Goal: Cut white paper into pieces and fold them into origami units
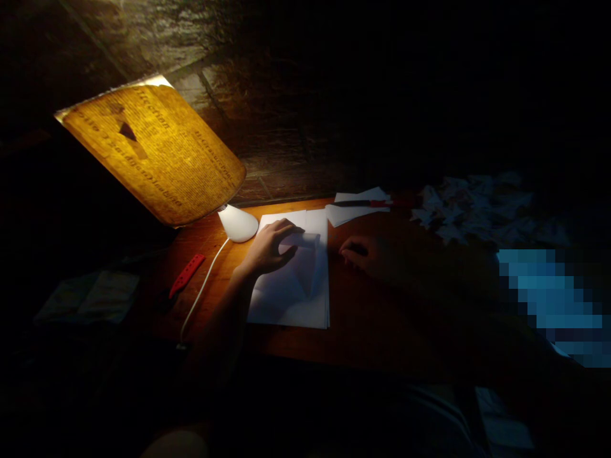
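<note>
The white paper stack lay at the desk's centre, its long axis running from 6 to 12 o'clock, the far short edge pointing at 12. The left hand lay palm-down at the stack's 12 o'clock end, fingers spread open and pressing a folded flap, gripping nothing. The right hand rested on the desk at the stack's 3 o'clock, just beside it; shadow hid how far it was closed. A white lamp shone at 11 o'clock of the left hand. A red tool lay at 9 o'clock, pointing toward 1.
</note>
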Demonstrator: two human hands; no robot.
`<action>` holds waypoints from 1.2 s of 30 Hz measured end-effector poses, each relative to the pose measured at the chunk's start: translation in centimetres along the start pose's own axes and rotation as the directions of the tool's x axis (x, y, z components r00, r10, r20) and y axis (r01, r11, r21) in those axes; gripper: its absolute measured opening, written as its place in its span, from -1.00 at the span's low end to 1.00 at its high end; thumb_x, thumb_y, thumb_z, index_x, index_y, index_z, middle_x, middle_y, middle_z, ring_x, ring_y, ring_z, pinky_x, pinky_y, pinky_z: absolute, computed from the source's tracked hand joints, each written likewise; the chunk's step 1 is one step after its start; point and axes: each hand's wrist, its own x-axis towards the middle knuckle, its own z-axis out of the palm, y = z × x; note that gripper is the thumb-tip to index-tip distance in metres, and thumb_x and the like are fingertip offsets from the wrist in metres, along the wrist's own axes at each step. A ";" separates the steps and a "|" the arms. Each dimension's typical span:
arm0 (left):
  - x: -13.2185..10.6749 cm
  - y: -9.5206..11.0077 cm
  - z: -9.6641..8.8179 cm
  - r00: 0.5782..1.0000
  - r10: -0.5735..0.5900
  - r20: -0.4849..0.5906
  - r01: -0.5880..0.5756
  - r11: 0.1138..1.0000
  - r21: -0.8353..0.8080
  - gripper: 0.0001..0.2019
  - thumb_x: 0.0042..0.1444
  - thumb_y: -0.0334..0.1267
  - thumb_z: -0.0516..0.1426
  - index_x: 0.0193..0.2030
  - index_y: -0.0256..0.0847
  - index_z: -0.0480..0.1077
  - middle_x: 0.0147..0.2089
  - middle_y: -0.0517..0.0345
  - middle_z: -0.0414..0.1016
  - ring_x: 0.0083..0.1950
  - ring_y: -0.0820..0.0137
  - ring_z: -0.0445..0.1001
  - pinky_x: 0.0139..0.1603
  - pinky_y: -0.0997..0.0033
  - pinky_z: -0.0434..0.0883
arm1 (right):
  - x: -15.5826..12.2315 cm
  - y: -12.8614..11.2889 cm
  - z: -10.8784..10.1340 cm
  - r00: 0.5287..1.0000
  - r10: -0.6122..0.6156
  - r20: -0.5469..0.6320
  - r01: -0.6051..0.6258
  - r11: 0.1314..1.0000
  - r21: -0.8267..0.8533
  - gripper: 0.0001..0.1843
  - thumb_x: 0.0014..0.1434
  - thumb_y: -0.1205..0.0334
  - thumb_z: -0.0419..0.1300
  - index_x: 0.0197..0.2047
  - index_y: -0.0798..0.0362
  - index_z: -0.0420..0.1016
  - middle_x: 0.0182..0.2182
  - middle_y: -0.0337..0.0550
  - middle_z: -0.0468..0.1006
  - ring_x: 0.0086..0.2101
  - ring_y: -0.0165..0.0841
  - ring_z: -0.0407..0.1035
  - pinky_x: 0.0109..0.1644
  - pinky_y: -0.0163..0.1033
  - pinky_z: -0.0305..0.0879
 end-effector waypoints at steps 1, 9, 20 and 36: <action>0.0 -0.1 0.0 1.000 -0.003 0.008 0.003 1.000 0.007 -0.64 0.25 -0.24 0.18 0.16 -0.21 0.52 0.09 -0.11 0.57 0.12 0.05 0.52 0.18 -0.02 0.51 | 0.0 -0.1 0.0 1.000 0.005 0.002 -0.005 1.000 0.006 -0.79 0.31 0.08 0.18 -0.27 0.00 0.53 -0.43 -0.19 0.59 -0.40 -0.30 0.47 -0.25 -0.18 0.35; 0.0 -0.3 0.8 0.997 0.021 0.072 -0.021 1.000 0.004 -0.64 0.28 -0.22 0.19 0.19 -0.20 0.50 0.13 -0.15 0.55 0.14 0.04 0.49 0.19 -0.05 0.50 | 0.7 -1.2 -4.4 0.934 -0.197 -0.297 0.025 0.867 -0.499 -0.82 0.34 0.16 0.16 -0.17 -0.03 0.60 -0.17 0.02 0.68 -0.14 -0.06 0.51 -0.01 0.01 0.37; -0.4 -0.1 1.0 0.994 0.059 0.092 -0.052 0.996 -0.079 -0.60 0.42 -0.07 0.11 0.26 -0.16 0.56 0.19 -0.15 0.53 0.21 0.05 0.50 0.29 -0.10 0.47 | 5.0 2.2 -9.3 0.942 -0.177 -0.285 -0.156 0.520 -0.840 -0.68 0.34 0.26 0.15 0.07 0.16 0.61 0.08 0.27 0.55 0.13 0.18 0.35 0.16 0.22 0.27; -3.2 -1.9 3.6 0.988 0.143 0.056 -0.143 0.990 -0.014 -0.48 0.49 -0.01 0.04 0.49 -0.07 0.35 0.53 -0.21 0.29 0.59 -0.08 0.19 0.52 -0.36 0.24 | 6.4 4.3 -9.3 0.934 -0.236 -0.270 -0.120 0.505 -0.855 -0.67 0.43 0.15 0.13 -0.02 0.14 0.68 0.08 0.24 0.51 0.12 0.10 0.32 0.16 0.20 0.27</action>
